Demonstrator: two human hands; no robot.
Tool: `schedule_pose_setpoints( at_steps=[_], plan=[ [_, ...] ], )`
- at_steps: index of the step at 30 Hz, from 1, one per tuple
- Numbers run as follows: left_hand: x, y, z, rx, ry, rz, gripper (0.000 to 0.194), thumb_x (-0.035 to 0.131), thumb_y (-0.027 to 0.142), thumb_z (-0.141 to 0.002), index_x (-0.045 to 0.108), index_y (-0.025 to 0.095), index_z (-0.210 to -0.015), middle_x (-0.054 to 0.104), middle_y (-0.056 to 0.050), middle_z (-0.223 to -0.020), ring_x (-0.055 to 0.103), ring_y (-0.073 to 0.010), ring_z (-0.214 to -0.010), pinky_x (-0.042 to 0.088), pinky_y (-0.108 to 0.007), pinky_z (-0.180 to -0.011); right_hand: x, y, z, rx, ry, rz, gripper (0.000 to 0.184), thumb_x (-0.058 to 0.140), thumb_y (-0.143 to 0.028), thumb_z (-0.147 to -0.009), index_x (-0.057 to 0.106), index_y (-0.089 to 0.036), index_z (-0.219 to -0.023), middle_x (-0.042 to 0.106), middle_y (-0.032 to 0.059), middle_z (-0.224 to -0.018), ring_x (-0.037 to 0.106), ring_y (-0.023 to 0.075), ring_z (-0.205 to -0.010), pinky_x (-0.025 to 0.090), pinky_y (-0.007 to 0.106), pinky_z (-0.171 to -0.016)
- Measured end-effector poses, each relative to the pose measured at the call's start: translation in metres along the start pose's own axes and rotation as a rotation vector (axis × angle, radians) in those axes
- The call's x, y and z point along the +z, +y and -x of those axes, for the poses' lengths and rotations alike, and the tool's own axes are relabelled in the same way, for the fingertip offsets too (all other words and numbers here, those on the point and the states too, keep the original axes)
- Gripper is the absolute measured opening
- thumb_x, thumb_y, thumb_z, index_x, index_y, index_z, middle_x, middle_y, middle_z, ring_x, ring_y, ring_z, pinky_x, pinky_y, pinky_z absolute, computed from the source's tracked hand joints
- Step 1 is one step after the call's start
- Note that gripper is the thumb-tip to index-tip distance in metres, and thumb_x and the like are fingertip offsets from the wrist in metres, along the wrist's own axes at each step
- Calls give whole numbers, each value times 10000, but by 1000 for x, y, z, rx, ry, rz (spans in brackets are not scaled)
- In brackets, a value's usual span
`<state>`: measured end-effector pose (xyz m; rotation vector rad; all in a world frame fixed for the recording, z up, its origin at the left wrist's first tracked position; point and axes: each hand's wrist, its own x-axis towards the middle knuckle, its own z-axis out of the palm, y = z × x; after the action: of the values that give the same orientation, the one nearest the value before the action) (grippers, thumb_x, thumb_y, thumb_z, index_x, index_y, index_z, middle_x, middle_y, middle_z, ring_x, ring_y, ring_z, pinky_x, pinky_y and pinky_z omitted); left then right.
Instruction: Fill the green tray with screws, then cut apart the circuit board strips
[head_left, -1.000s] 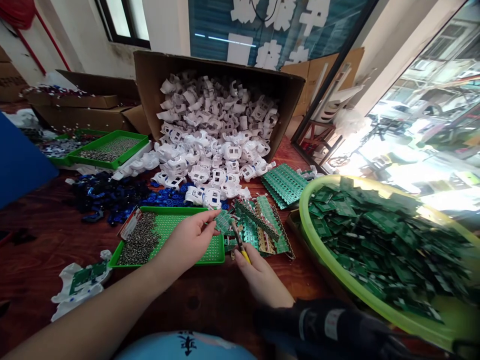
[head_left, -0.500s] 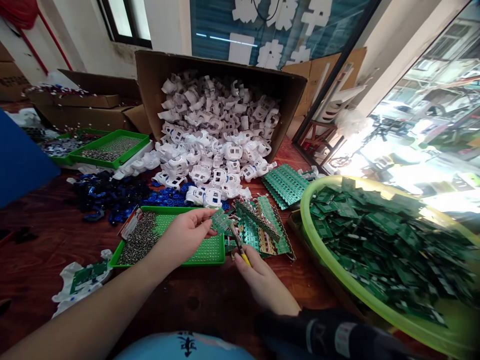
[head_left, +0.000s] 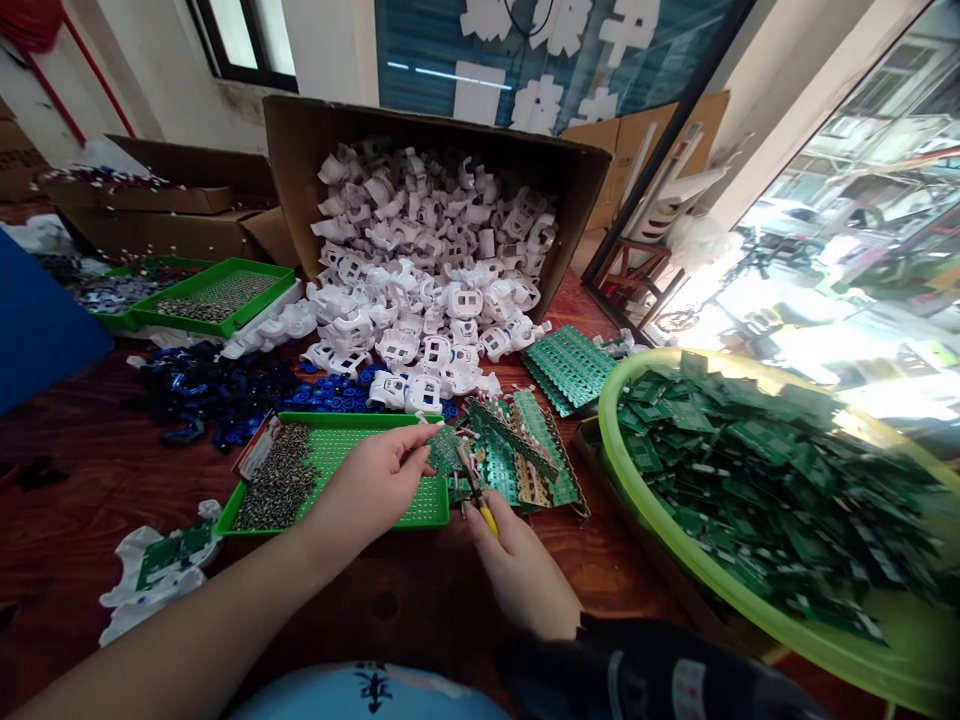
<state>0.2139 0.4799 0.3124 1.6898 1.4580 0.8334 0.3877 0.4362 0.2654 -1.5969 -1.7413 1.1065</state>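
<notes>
My left hand (head_left: 379,478) pinches a small green circuit board (head_left: 444,452) between thumb and fingers, over the right part of a green tray (head_left: 409,518). In my right hand (head_left: 521,565) is a pair of yellow-handled pliers (head_left: 480,500). Their metal tip points up and meets the board's right edge; whether the jaws grip it is too small to tell. Just behind the pliers lies a pile of green and tan circuit board strips (head_left: 517,455). Small metal screws (head_left: 277,485) fill the tray's left side, partly behind my left forearm.
A yellow-green basin (head_left: 611,410) full of green boards stands at right. Stacked board panels (head_left: 568,368) lie beside it. White plastic shells (head_left: 442,290) spill from a cardboard box (head_left: 585,190) at the back. Blue parts (head_left: 225,385) and a shell with a board (head_left: 161,565) lie left.
The board in my left hand has tilted slightly and shifted a little to the right. My right hand has moved slightly left with the pliers, which stay at the board.
</notes>
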Motion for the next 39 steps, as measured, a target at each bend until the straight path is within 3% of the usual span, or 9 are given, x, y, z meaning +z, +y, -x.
schedule_pose_setpoints(
  at_steps=[5,10,14,18,22,24,31,39],
  plan=[
    [5,1,3,185,119,-211,358,406,248,-840,590,168,-1136,642,-63,-1097,597,-215,-983,457,-316,-872,2,2,-3,-59,27,-18,277,346,-460,-895,448,-212,-830,504,18,-808,491,202,-743,375,281,-661],
    [4,0,0,160,114,-168,366,401,244,-845,567,181,-1165,631,-47,-1123,602,-193,-975,460,-294,-870,2,15,-11,-129,9,-117,291,362,-460,-899,463,-188,-867,488,36,-880,466,197,-858,372,282,-763],
    [4,-2,1,127,69,-90,355,431,277,-838,571,205,-1155,628,-46,-1126,605,-208,-964,457,-319,-869,1,14,-11,-113,-9,-160,297,376,-457,-901,467,-181,-839,492,30,-848,472,186,-820,373,271,-739],
    [3,-2,-3,-54,-9,223,341,507,301,-801,581,182,-1112,667,-59,-983,640,-197,-820,501,-320,-763,2,11,-6,-76,-3,-196,318,402,-477,-887,503,-178,-845,527,29,-817,497,192,-795,380,267,-702],
    [-6,0,-12,-319,-95,647,252,578,190,-737,601,133,-981,664,-45,-820,647,-148,-683,516,-284,-692,2,9,-4,-53,-23,-273,362,426,-512,-866,553,-173,-879,560,43,-840,519,210,-841,405,266,-693],
    [-12,-1,-16,-372,-120,737,225,597,167,-721,600,130,-943,658,-43,-798,649,-142,-679,514,-277,-690,2,9,-5,-50,-16,-300,388,436,-535,-853,567,-171,-882,563,49,-846,522,218,-851,416,271,-694],
    [-17,-3,-21,-186,-144,387,336,590,285,-744,570,140,-1046,667,-50,-900,645,-164,-758,501,-294,-717,-2,8,-7,-101,-40,-278,373,423,-467,-883,519,-174,-1091,517,74,-1073,444,219,-1055,314,324,-946],
    [-14,8,-27,-113,-279,236,384,565,320,-738,589,141,-1077,690,-48,-884,646,-190,-795,495,-300,-738,-3,10,-6,-84,-4,-341,350,445,-471,-886,554,-160,-1004,542,76,-993,492,221,-966,389,298,-859]
  ],
)
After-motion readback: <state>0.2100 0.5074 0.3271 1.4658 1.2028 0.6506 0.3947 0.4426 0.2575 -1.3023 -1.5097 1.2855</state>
